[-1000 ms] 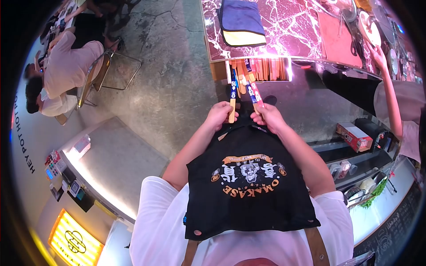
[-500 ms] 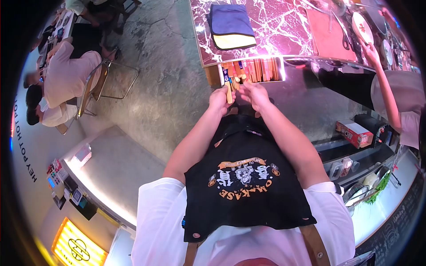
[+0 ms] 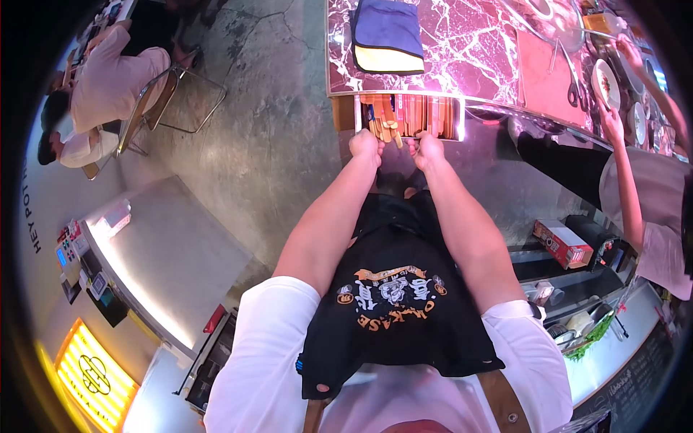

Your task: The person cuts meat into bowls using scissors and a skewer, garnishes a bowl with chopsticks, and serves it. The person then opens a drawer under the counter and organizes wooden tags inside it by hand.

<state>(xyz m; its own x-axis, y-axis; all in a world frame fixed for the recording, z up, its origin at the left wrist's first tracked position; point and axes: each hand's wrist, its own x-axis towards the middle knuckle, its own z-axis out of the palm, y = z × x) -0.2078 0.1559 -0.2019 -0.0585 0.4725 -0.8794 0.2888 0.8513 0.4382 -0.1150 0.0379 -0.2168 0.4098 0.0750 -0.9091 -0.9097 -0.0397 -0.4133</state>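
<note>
A drawer [image 3: 462, 119] juts out from under the marble-patterned table. Pale wooden flat-ended sticks [image 3: 387, 121] fill its left part, some with blue wrapping and a few poking over the front edge. Slim red packets [image 3: 422, 114] stand in rows in the right part. My left hand [image 3: 367, 147] is closed at the drawer's front left edge. Across from it, my right hand [image 3: 427, 149] has its fingers curled at the front edge, right of the jutting sticks. The exact grip of the fingertips is partly hidden.
On the tabletop [image 3: 462, 43] lie a folded blue and yellow cloth [image 3: 388, 40], a reddish mat [image 3: 543, 76] and scissors [image 3: 574, 90]. At right a person's hand [image 3: 612, 119] holds a plate [image 3: 605, 83]. A person sits on a chair [image 3: 162, 90] at left.
The wooden stick with a blue wrapper has left my left hand. Both hands have moved to the drawer's front edge, farther apart. The view has shifted slightly.
</note>
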